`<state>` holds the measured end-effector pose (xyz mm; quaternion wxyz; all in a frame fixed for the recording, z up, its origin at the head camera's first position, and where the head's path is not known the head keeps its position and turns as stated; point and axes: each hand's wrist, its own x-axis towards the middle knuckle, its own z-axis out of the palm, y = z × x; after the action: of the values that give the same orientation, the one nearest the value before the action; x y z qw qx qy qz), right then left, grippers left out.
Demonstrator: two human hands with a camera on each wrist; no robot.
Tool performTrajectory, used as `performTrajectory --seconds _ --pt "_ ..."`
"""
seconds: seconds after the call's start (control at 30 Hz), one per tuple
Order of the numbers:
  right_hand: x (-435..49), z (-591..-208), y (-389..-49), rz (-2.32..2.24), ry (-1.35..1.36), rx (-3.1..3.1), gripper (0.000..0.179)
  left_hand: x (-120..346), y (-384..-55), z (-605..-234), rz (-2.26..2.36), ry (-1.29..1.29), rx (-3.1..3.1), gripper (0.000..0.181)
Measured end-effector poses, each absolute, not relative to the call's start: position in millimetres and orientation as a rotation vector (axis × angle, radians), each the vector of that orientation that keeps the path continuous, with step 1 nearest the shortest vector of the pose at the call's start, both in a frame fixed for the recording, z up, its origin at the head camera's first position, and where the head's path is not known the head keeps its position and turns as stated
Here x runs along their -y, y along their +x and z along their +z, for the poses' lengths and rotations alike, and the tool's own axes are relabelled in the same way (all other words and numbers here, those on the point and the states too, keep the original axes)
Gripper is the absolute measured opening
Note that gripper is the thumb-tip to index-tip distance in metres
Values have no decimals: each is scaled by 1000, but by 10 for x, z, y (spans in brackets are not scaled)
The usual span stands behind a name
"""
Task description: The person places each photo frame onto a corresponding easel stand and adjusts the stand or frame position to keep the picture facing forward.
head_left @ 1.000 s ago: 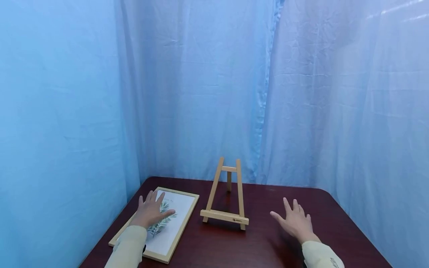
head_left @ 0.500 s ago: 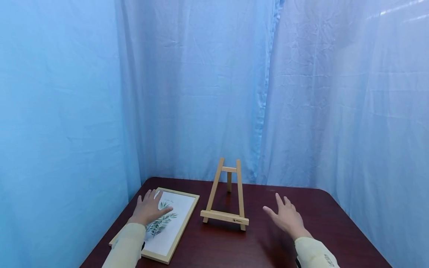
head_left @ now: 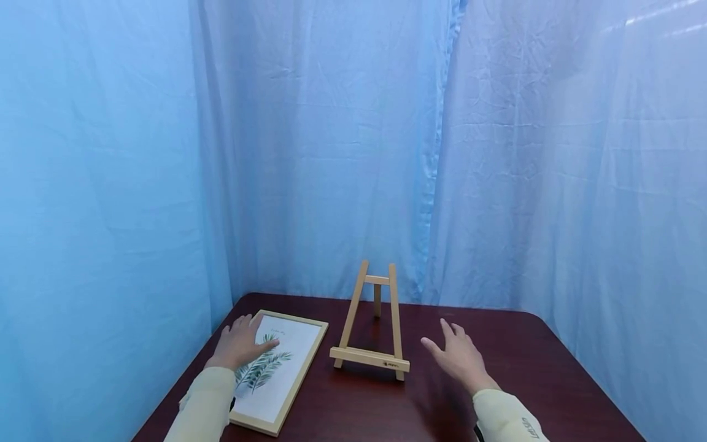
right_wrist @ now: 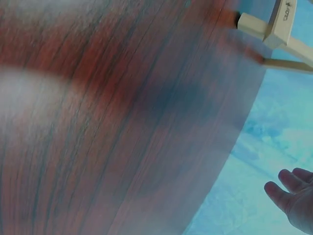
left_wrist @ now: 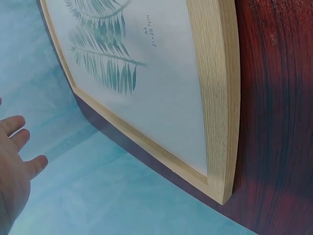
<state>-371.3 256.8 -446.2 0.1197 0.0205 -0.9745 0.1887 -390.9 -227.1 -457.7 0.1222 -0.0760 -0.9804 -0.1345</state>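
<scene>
A picture frame (head_left: pixel 287 377) with a pale wooden border and a green leaf print lies flat at the table's left. Above its left side hovers my left hand (head_left: pixel 237 345), fingers spread and holding nothing; in the left wrist view the hand (left_wrist: pixel 14 171) appears apart from the frame (left_wrist: pixel 215 98). A small wooden easel (head_left: pixel 369 355) stands upright mid-table, its ledge toward me. To the right of the easel, my right hand (head_left: pixel 458 356) is in the air with fingers extended and nothing in it. The right wrist view shows that hand (right_wrist: pixel 296 198) away from the easel's ledge (right_wrist: pixel 281 24).
The dark red-brown wooden table (head_left: pixel 530 368) has rounded far corners. Light blue curtains (head_left: pixel 331 153) hang behind it and along both sides. A shadow of my right arm falls on the tabletop.
My right hand has moved left toward the easel. My left hand has shifted slightly left and down over the picture frame. The frame and easel have stayed in place.
</scene>
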Motion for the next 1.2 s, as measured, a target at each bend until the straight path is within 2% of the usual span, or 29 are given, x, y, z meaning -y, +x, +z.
performTrajectory --seconds 0.63,1.2 --pt "-2218 -4484 -3703 696 74 2808 81 2375 -3942 -4607 -422 -156 2873 100" --pt "-1861 -4489 -3643 921 73 2708 71 2528 -3926 -4659 -517 -100 2901 101"
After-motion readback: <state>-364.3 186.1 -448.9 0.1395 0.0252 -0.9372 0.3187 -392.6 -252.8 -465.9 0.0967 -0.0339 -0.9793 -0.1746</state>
